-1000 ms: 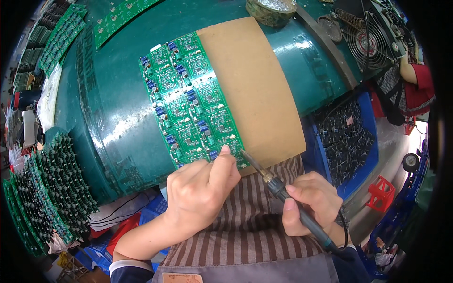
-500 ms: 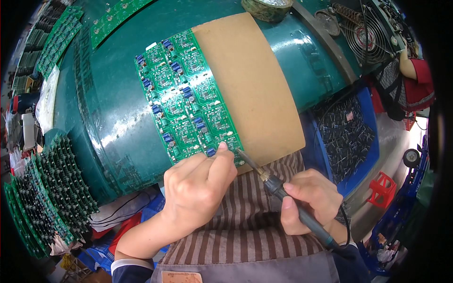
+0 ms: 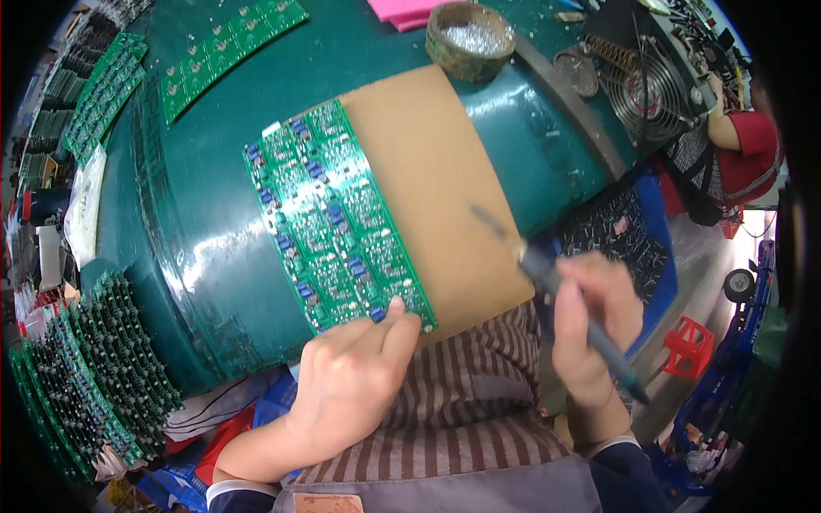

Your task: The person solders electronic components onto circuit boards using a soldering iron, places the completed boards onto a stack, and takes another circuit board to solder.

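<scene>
A green circuit board panel with small blue parts lies on a brown cardboard sheet on the green table. My left hand pinches the panel's near edge, thumb and fingers on its lower corner. A dark-handled soldering iron is gripped in my right hand. Its blurred tip is raised over the cardboard, to the right of the panel and apart from it.
More green boards lie at the table's far left. Stacked boards stand in racks at the left. A round bowl of solder bits, a fan and a blue bin of dark parts sit to the right. Another person's arm in a red sleeve shows at far right.
The soldering iron has lifted off the panel's near corner and swung right and up with my right hand. My left hand stays on the panel's near edge.
</scene>
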Available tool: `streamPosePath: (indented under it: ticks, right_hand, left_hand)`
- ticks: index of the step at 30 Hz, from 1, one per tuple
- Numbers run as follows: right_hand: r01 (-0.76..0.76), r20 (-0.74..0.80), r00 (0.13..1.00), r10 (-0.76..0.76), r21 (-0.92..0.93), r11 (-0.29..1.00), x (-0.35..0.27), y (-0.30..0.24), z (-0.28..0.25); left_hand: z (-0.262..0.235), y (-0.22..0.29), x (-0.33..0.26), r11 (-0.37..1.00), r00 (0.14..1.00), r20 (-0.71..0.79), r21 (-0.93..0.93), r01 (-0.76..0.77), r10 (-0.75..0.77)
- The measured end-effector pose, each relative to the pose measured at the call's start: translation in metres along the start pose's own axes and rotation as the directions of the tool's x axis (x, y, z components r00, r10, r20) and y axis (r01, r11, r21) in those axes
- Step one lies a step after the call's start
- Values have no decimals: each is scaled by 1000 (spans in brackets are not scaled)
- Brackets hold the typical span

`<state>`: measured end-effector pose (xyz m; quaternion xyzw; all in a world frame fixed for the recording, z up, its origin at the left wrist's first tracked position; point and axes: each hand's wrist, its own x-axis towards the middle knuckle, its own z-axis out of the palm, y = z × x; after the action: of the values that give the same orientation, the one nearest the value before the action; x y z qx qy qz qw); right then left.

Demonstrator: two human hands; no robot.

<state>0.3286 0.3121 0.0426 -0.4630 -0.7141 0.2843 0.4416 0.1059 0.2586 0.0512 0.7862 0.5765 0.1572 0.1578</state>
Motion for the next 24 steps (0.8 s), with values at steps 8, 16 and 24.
streamPosePath:
  ticks: [8,16,24]
  right_hand:
    - [53,-252,959,-129,-288,956,98,76,47]
    - [252,26,967,-252,11,968,78,-2,91]
    - [191,194,961,-196,48,980,97,-16,118]
  left_hand:
    - [-26,-46,22,959,953,-273,-281,48,-128]
    - [-40,-116,45,908,761,-496,-194,372,-418]
    - [-25,-118,56,914,768,-498,-179,364,-403]
